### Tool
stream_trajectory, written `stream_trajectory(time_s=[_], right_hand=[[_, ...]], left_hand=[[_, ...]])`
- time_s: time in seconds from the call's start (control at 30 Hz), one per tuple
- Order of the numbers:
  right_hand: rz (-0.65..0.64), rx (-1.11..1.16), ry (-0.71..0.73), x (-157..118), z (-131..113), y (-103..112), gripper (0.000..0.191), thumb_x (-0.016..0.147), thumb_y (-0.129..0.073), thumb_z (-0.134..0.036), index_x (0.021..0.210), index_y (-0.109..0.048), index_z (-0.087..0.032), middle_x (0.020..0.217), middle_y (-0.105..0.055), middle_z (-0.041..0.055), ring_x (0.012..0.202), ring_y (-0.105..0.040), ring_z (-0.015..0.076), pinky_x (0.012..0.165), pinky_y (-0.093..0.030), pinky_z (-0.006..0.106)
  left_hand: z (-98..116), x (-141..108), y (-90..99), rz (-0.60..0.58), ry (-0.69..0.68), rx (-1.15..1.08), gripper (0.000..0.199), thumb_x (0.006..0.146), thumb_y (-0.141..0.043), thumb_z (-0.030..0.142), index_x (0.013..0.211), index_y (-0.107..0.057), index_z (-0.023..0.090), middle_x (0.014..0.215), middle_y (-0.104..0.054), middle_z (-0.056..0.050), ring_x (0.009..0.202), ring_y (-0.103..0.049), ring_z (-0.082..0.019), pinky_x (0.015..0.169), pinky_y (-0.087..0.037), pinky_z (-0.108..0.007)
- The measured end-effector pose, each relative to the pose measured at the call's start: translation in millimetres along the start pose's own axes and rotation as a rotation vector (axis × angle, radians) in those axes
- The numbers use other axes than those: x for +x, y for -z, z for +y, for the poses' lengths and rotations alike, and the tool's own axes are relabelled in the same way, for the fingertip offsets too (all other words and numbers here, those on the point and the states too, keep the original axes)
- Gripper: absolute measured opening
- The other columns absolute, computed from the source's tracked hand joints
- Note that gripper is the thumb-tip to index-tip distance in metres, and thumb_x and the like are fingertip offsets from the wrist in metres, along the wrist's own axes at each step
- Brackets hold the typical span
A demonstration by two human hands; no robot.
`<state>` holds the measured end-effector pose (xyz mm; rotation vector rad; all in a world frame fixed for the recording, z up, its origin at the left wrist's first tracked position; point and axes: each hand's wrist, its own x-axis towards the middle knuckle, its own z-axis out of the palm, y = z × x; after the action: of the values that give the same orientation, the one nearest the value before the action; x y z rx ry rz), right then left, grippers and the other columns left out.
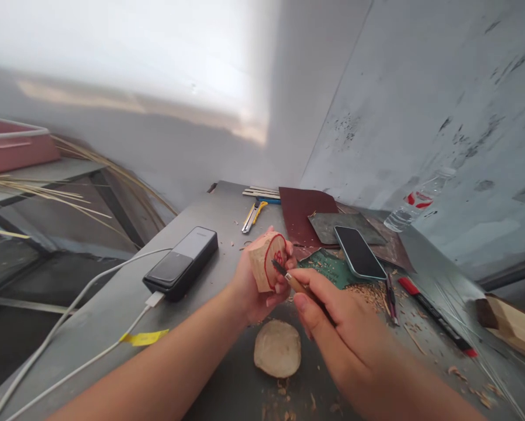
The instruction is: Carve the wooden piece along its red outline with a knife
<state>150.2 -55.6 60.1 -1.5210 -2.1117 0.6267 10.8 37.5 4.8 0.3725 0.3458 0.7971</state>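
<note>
A pale wood block [261, 266] with a red outline and a red drawn mark on its face rests in my left hand [248, 299]. My left fingers wrap around its far and right sides. In my right hand [332, 318] is a wood carving knife [301, 285], gripped by its brown wooden handle. Its dark blade points up and left, at the red-marked face; whether it touches the wood I cannot tell. Below both hands, a round slice of wood [277, 349] lies flat on the grey table [227, 204].
A power bank [181, 263] with a white cable sits left. Beyond are a yellow utility knife [254, 216] and sandpaper sheets [306, 213]. At right are a phone [359, 252], wood shavings [370, 295], a red-capped marker [438, 317] and a plastic bottle [418, 202].
</note>
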Motion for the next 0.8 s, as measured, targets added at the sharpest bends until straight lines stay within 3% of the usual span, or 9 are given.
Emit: stream_trajectory(time_s=[0.1, 0.2, 0.43, 0.57, 0.8], right_hand=[[-0.034, -0.013, 0.035, -0.2, -6.5, 4.0, 0.024, 0.106, -0.039, -0.029, 0.111, -0.062, -0.023, 0.079, -0.068, -0.0003, 0.071, -0.065, 0.0158, 0.069, -0.048, 0.029], [-0.046, -0.002, 0.097, -0.7, -9.7, 5.8, 0.020, 0.104, -0.040, -0.023, 0.098, -0.059, -0.023, 0.080, -0.070, -0.0010, 0.073, -0.067, 0.0149, 0.069, -0.048, 0.028], [-0.053, -0.075, 0.150, -2.0, -4.3, -1.4, 0.023, 0.100, -0.041, -0.019, 0.105, -0.063, -0.023, 0.093, -0.076, 0.0031, 0.080, -0.071, 0.0190, 0.070, -0.050, 0.031], [-0.104, -0.053, 0.146, -2.7, -6.2, -0.8, 0.022, 0.100, -0.042, -0.022, 0.099, -0.064, -0.024, 0.082, -0.075, 0.0021, 0.068, -0.070, 0.0188, 0.064, -0.051, 0.030], [-0.038, -0.069, 0.132, -3.3, -9.2, -2.2, 0.027, 0.102, -0.038, -0.022, 0.093, -0.063, -0.025, 0.077, -0.073, 0.0026, 0.066, -0.069, 0.0193, 0.063, -0.052, 0.030]], left_hand=[[-1.1, 0.5, 1.9, -0.023, 0.007, 0.059, 0.063, 0.102, -0.032, 0.055, 0.068, -0.063, 0.013, 0.054, -0.046, 0.002, 0.030, -0.039, -0.007, 0.027, -0.023, -0.016], [-2.1, 2.4, 2.5, -0.041, -0.007, 0.132, 0.060, 0.100, -0.040, 0.053, 0.061, -0.061, 0.013, 0.052, -0.043, 0.001, 0.037, -0.040, -0.008, 0.035, -0.032, -0.018], [-0.1, 8.6, 7.5, -0.083, 0.024, 0.070, 0.056, 0.098, -0.032, 0.036, 0.051, -0.054, 0.015, 0.049, -0.043, -0.003, 0.040, -0.041, -0.010, 0.041, -0.036, -0.020], [1.2, 7.4, 8.2, -0.087, 0.109, 0.019, 0.055, 0.097, -0.031, 0.037, 0.050, -0.051, 0.016, 0.046, -0.041, -0.002, 0.033, -0.039, -0.010, 0.034, -0.029, -0.021], [2.3, 4.9, 7.1, -0.107, 0.076, 0.052, 0.052, 0.095, -0.031, 0.035, 0.050, -0.049, 0.016, 0.044, -0.039, -0.001, 0.032, -0.037, -0.009, 0.034, -0.025, -0.020]])
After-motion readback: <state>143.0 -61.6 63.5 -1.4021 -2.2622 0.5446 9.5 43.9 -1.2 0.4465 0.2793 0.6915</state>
